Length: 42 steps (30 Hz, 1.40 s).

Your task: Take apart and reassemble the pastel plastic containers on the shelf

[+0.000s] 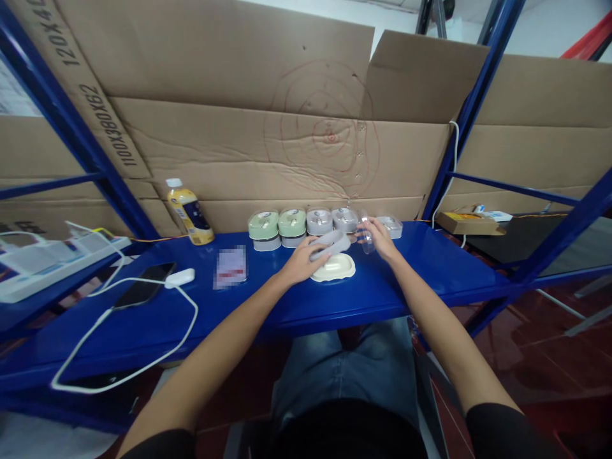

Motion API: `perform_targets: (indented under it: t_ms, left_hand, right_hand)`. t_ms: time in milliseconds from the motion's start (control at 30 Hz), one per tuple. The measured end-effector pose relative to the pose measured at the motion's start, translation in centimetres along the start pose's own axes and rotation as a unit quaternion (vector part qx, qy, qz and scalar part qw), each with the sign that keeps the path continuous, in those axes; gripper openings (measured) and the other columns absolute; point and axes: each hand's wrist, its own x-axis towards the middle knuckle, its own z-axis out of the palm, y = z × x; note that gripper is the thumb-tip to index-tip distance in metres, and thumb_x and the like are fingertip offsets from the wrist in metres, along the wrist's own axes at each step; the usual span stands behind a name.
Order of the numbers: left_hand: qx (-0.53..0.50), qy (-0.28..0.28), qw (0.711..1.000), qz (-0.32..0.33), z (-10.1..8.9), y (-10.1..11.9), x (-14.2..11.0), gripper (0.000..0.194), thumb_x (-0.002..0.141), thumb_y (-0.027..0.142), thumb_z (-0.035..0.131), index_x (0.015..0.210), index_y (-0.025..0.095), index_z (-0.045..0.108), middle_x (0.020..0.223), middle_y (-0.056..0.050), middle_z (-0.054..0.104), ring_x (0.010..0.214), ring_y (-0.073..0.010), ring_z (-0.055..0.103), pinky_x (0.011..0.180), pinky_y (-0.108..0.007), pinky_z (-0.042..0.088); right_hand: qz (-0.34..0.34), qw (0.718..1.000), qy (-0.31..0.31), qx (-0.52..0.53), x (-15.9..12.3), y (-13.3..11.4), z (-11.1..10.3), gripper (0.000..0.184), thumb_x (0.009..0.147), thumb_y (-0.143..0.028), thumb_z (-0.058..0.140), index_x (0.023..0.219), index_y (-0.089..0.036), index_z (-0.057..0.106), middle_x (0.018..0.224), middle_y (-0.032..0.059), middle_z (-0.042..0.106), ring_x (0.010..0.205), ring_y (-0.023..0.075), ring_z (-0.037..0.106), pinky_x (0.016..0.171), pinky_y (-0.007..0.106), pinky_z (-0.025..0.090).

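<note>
Holding a translucent plastic tray (pixel 329 245), long axis toward 2 o'clock, in your closed left hand (pixel 300 262), you pinched an upright clear plastic piece (pixel 367 241), partly finger-hidden, in your right hand (pixel 381 237).

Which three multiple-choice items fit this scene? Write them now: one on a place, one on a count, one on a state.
1. Where does the plastic bottle stand relative to the row of containers?
A) right of it
B) left of it
C) behind it

2. How many green-lidded containers are there?
A) two
B) three
C) four

3. What does the right hand hold?
A) a spoon
B) nothing
C) a clear plastic piece

1: B, the bottle stands beyond the row's left end.
2: A, two green lids sit side by side.
3: C, its fingers pinch the clear piece.
</note>
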Motion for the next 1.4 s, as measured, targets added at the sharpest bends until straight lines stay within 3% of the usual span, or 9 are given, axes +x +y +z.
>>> perform_targets:
  t_ms: [133,267,400,533,633,900,1100,1400]
  left_hand:
    - [0.019,0.095,0.993,-0.063,-1.0,-0.5,0.2,0.047,0.096,0.053,0.058,0.124,0.018,0.072,0.138,-0.014,0.055,0.133,-0.032,0.056,0.119,-0.05,0.042]
    - [0.019,0.025,0.999,-0.021,-1.0,-0.1,-0.2,0.044,0.09,0.055,0.067,0.119,0.022,0.073,0.14,-0.012,0.054,0.135,-0.0325,0.055,0.119,-0.05,0.043]
    - [-0.008,-0.062,0.998,0.032,0.2,0.5,-0.5,0.053,0.086,0.055,0.074,0.128,0.024,0.069,0.143,-0.012,0.056,0.137,-0.0325,0.055,0.121,-0.05,0.041]
    - [-0.038,-0.067,0.996,0.035,1.1,0.5,-0.3,0.091,0.072,0.052,0.088,0.149,0.023,0.048,0.151,-0.015,0.055,0.141,-0.0366,0.052,0.12,-0.056,0.04]
    - [-0.079,-0.062,0.995,0.019,1.5,0.3,-0.3,0.111,0.064,0.049,0.094,0.155,0.023,0.036,0.155,-0.017,0.051,0.143,-0.0375,0.05,0.118,-0.057,0.042]
    - [-0.109,-0.04,0.993,-0.016,2.9,-0.1,-0.4,0.126,0.057,0.05,0.097,0.157,0.023,0.025,0.154,-0.021,0.05,0.142,-0.0397,0.051,0.115,-0.059,0.044]
    - [-0.103,-0.048,0.993,-0.023,2.9,-0.5,-0.4,0.131,0.057,0.053,0.097,0.16,0.02,0.022,0.154,-0.024,0.049,0.143,-0.0422,0.05,0.115,-0.061,0.043]
    - [-0.109,-0.055,0.992,-0.028,2.9,-1.0,-0.2,0.136,0.051,0.052,0.1,0.16,0.02,0.026,0.153,-0.024,0.051,0.145,-0.0444,0.046,0.118,-0.062,0.038]
  right_hand:
    - [0.015,0.999,0.045,0.016,0.9,0.2,-0.8,0.058,0.083,-0.077,0.061,0.109,-0.026,0.057,0.109,0.0065,0.074,0.087,0.0216,0.076,0.074,0.036,0.065]
    - [0.003,0.999,0.035,0.004,0.6,-0.4,-1.4,0.064,0.079,-0.08,0.064,0.109,-0.023,0.064,0.105,0.0087,0.076,0.092,0.0239,0.077,0.081,0.038,0.065]
    - [-0.079,0.992,-0.075,-0.061,-0.8,-1.2,-0.8,0.07,0.069,-0.062,0.086,0.126,-0.024,0.07,0.125,0.0085,0.075,0.118,0.0276,0.071,0.105,0.044,0.056]
    - [-0.123,0.955,-0.215,-0.162,-1.8,-1.7,0.6,0.075,0.064,-0.047,0.093,0.133,-0.026,0.071,0.135,0.0066,0.072,0.13,0.0316,0.065,0.114,0.051,0.049]
    - [-0.14,0.936,-0.261,-0.187,-2.2,-2.1,1.5,0.078,0.063,-0.043,0.094,0.135,-0.027,0.07,0.136,0.0064,0.072,0.13,0.0318,0.065,0.115,0.052,0.048]
    - [-0.211,0.884,-0.3,-0.29,-2.8,-2.2,2.8,0.077,0.063,-0.046,0.093,0.135,-0.031,0.07,0.135,0.0041,0.073,0.127,0.032,0.068,0.112,0.048,0.05]
    - [-0.232,0.868,-0.315,-0.305,-2.7,-0.9,3.4,0.076,0.07,-0.049,0.09,0.14,-0.031,0.066,0.14,0.0052,0.069,0.13,0.0306,0.066,0.114,0.047,0.049]
    - [-0.283,0.84,-0.324,-0.33,-3.3,-2.1,3.8,0.07,0.076,-0.046,0.086,0.14,-0.025,0.066,0.14,0.0095,0.068,0.128,0.0299,0.066,0.112,0.046,0.05]
